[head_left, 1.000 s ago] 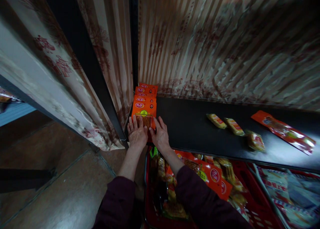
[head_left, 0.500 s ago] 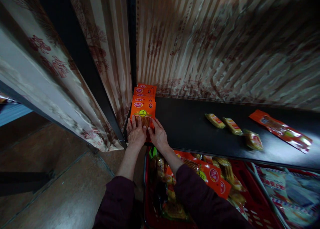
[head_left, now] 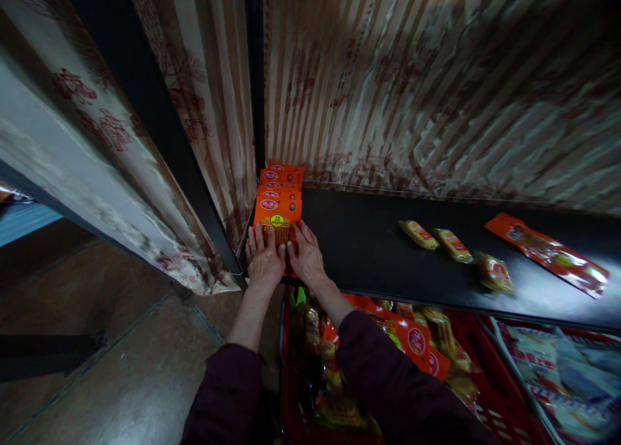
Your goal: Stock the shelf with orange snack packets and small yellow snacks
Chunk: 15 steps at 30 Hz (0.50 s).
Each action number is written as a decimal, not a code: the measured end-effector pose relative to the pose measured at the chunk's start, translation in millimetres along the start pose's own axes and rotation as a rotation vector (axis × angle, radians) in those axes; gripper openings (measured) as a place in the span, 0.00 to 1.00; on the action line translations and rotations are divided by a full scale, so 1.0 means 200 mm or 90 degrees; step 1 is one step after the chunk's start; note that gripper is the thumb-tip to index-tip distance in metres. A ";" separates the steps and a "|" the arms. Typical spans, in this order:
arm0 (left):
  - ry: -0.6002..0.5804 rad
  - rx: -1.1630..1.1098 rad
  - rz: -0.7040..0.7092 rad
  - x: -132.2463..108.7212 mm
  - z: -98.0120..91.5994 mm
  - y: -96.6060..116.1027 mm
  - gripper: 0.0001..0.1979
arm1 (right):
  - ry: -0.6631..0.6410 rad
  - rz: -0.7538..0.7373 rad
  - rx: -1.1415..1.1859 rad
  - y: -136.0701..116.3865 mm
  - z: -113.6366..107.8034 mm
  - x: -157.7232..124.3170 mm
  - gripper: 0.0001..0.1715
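Several orange snack packets [head_left: 277, 213] lie overlapped in a row at the left end of the black shelf [head_left: 359, 238]. My left hand [head_left: 265, 262] rests on the left side of the front packet, fingers stretched out and pointing toward the back. On the same packet's right side lies my right hand [head_left: 306, 256], its fingers extended along the edge. The two thumbs are close together over the packet's lower part. Both palms hide the front end of the packet. Neither hand is wrapped around anything.
Small yellow packets [head_left: 452, 244] and a long orange packet [head_left: 548, 254] lie farther right on the shelf. Below stands a red basket [head_left: 490, 367] full of snacks, beside pale bags [head_left: 543, 361]. Patterned curtains [head_left: 388, 96] hang behind, and a dark post [head_left: 160, 115] stands left.
My right hand's fingers have shifted slightly forward along the packet's right edge. My left hand stays almost in place, and the packets look the same.
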<state>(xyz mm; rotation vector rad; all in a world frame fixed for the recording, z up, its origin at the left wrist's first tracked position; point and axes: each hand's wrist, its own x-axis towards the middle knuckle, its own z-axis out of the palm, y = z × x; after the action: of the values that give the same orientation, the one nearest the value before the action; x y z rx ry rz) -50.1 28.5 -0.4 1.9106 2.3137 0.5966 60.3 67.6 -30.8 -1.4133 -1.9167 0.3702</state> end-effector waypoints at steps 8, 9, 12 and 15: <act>0.018 -0.002 0.014 0.00 0.01 -0.01 0.29 | 0.022 -0.010 0.003 0.00 -0.01 -0.01 0.28; 0.019 -0.003 0.016 0.00 0.01 -0.01 0.29 | 0.025 -0.009 0.003 0.00 -0.02 -0.02 0.28; 0.027 -0.005 0.027 0.00 0.00 -0.01 0.30 | 0.026 -0.006 0.011 0.00 -0.04 -0.04 0.27; 0.031 -0.008 0.038 -0.01 0.00 -0.01 0.30 | 0.008 0.011 0.025 -0.01 -0.04 -0.05 0.27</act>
<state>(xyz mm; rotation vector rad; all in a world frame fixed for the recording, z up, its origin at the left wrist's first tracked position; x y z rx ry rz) -51.5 26.4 -1.0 1.9877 2.2827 0.6698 66.3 56.2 -28.3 -1.4053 -1.8781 0.4041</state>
